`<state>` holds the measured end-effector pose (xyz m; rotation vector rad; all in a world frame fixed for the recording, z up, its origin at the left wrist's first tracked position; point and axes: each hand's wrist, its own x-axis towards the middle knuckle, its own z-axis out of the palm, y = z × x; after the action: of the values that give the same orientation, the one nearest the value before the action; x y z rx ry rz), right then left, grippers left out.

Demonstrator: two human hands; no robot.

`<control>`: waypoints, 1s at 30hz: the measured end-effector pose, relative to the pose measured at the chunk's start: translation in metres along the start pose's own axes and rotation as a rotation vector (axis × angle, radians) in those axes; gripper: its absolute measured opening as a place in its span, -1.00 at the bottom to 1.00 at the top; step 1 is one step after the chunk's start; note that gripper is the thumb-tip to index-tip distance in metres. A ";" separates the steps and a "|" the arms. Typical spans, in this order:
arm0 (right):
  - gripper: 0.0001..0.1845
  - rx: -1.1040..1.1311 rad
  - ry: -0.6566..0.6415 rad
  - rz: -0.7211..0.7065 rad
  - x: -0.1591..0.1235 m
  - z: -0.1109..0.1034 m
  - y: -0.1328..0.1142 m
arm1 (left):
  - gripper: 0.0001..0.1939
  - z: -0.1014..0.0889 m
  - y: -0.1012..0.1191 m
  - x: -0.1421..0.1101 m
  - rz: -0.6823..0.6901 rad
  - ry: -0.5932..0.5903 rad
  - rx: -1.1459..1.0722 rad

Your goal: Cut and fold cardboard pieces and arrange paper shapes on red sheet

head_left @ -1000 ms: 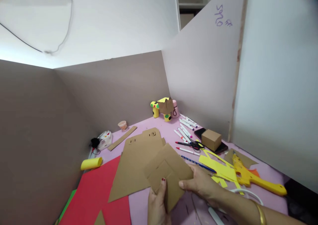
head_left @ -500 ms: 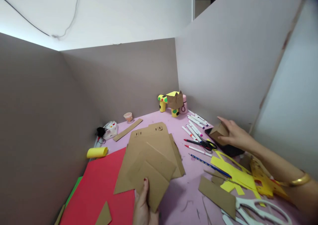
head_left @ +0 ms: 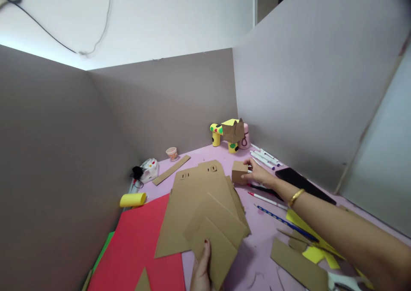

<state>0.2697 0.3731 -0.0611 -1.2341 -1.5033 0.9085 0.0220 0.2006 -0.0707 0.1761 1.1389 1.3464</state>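
Note:
At the bottom centre, my left hand (head_left: 202, 265) grips cardboard pieces (head_left: 221, 235), thumb on top. They overlap a larger cardboard sheet (head_left: 192, 197) that has small slots cut near its far edge. My right hand (head_left: 258, 174) holds a small cardboard box (head_left: 239, 171) by its right side, just beyond the sheet's right corner. Whether the box touches the table cannot be made out. Under and beside my right forearm are a red-tipped marker (head_left: 266, 200), a blue pencil (head_left: 285, 222) and a dark phone-like slab (head_left: 303, 184).
A yellow spotted animal figure (head_left: 226, 132) stands at the back beside a pink jar (head_left: 245, 137). Red paper (head_left: 135, 244) lies left, near a yellow roll (head_left: 133, 200) and a paper cup (head_left: 172, 153). White-handled scissors (head_left: 345, 281) lie front right. Grey partitions (head_left: 167, 102) surround the table.
My right hand has carried the small box leftward from the dark slab to beside the large sheet. My left hand still grips the cardboard pieces. The view has shifted slightly.

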 end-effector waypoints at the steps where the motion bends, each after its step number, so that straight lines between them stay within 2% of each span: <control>1: -0.53 0.017 -0.018 0.008 0.002 0.000 0.003 | -0.48 -0.001 -0.001 0.002 0.000 0.000 -0.006; 4: -0.54 0.042 -0.043 0.028 0.006 -0.006 0.007 | -0.50 -0.003 -0.001 0.007 0.004 0.012 0.002; 10: -0.54 -0.004 -0.067 0.026 0.009 -0.022 0.005 | -0.42 0.000 -0.001 0.003 -0.052 -0.014 0.009; 14: -0.51 -0.139 -0.053 0.014 0.004 -0.010 0.005 | -0.40 0.003 0.000 -0.005 -0.031 -0.019 -0.006; 18: -0.46 -0.328 0.071 0.003 -0.004 0.008 0.003 | -0.41 0.003 -0.001 -0.008 0.014 -0.021 0.033; 21: -0.39 -0.428 0.126 -0.001 -0.009 0.011 0.000 | -0.42 0.004 -0.001 -0.009 0.018 -0.032 0.062; 23: -0.32 -0.462 0.099 -0.009 -0.010 0.005 -0.002 | -0.42 0.003 -0.002 -0.009 0.012 -0.042 0.067; 30: -0.08 -0.539 -0.125 -0.085 0.002 -0.025 -0.007 | -0.45 -0.001 -0.003 -0.005 0.017 -0.025 0.084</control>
<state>0.2917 0.3726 -0.0480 -1.4943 -1.9654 0.5440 0.0241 0.1953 -0.0702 0.2631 1.1762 1.3090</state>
